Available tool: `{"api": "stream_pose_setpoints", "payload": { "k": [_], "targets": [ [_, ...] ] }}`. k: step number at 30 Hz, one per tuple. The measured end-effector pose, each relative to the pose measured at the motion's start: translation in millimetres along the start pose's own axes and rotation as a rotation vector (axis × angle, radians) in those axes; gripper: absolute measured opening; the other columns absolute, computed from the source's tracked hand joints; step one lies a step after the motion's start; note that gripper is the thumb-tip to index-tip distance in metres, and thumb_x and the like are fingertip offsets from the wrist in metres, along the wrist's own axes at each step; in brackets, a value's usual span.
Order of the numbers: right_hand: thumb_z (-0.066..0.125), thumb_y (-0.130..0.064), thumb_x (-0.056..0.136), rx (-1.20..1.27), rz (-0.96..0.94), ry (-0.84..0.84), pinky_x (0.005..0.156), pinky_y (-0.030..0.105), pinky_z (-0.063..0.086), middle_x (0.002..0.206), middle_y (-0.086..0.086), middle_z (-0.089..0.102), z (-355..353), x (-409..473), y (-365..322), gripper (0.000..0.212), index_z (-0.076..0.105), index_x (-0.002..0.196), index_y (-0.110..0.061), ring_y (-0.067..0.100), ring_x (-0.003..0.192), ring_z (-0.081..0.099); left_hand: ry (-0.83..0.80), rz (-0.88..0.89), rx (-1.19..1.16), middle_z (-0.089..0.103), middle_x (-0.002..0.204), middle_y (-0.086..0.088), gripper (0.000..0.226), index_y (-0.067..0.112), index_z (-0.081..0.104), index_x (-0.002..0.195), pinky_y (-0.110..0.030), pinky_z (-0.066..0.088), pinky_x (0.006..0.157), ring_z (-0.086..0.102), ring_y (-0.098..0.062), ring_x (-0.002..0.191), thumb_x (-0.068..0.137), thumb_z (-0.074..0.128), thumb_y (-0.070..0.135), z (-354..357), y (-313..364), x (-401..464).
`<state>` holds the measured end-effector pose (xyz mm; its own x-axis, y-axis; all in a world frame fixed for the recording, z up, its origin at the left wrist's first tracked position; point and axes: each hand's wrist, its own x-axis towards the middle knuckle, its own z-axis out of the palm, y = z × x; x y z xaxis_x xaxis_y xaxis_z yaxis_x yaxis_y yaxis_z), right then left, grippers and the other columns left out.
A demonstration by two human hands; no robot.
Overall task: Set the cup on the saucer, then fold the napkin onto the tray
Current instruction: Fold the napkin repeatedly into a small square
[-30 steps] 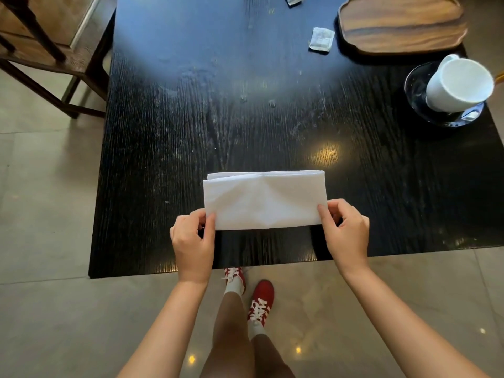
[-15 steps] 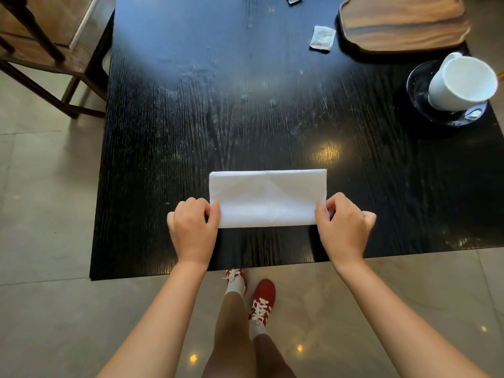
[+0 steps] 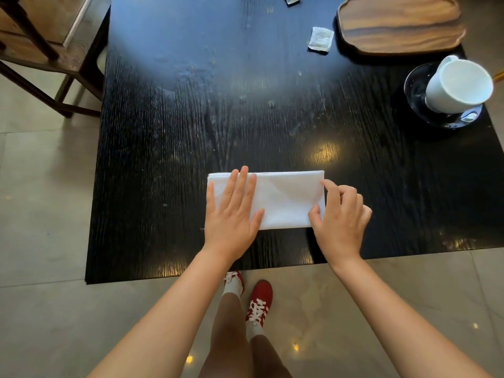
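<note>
Now the white folded cloth napkin (image 3: 283, 200) lies flat near the front edge of the black wooden bench (image 3: 169, 126). Spread flat, the left hand (image 3: 231, 214) presses its left end; the right hand (image 3: 338, 216) pinches its right edge. Far right, the white ceramic cup (image 3: 458, 84) sits tilted on the dark glass saucer (image 3: 417, 85), near the empty wooden tray (image 3: 401, 23).

No text can be read; print on the small sachet (image 3: 321, 40) seems too blurred.
</note>
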<state>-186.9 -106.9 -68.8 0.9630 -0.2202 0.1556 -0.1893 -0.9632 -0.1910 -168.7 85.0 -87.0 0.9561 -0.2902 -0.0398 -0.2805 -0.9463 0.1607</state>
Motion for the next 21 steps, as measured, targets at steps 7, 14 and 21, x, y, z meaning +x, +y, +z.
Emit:
{"api": "stream_pose_setpoints", "payload": {
  "k": [7, 14, 21],
  "targets": [
    [0.046, -0.020, 0.087, -0.022, -0.094, -0.010, 0.101, 0.050, 0.028, 0.136, 0.013, 0.039, -7, 0, -5, 0.048, 0.041, 0.134, -0.013, 0.029, 0.128, 0.036, -0.022, -0.020, 0.033, 0.022, 0.154, -0.011, 0.064, 0.013, 0.016, 0.146, -0.053, 0.008, 0.111, 0.011, -0.021, 0.142, 0.091, 0.025, 0.044, 7, -2, 3],
    [0.024, -0.030, 0.094, 0.007, -0.372, -0.355, 0.115, 0.048, 0.008, 0.156, 0.005, 0.020, 24, 8, -51, 0.056, 0.017, 0.146, -0.011, 0.017, 0.143, 0.012, -0.020, -0.020, 0.045, 0.018, 0.155, -0.011, 0.063, 0.013, 0.012, 0.147, -0.053, 0.007, 0.112, 0.012, -0.022, 0.143, 0.093, 0.018, 0.045, 7, -2, 3],
    [0.019, -0.041, 0.093, -0.084, -0.390, -0.386, 0.115, 0.039, -0.003, 0.154, 0.000, -0.003, 17, 26, 4, 0.063, -0.002, 0.145, -0.012, 0.011, 0.142, -0.002, -0.030, -0.022, 0.043, 0.021, 0.155, -0.010, 0.064, 0.013, 0.016, 0.147, -0.053, 0.007, 0.112, 0.013, -0.022, 0.142, 0.092, 0.024, 0.044, 6, -3, 3]
  ]
}}
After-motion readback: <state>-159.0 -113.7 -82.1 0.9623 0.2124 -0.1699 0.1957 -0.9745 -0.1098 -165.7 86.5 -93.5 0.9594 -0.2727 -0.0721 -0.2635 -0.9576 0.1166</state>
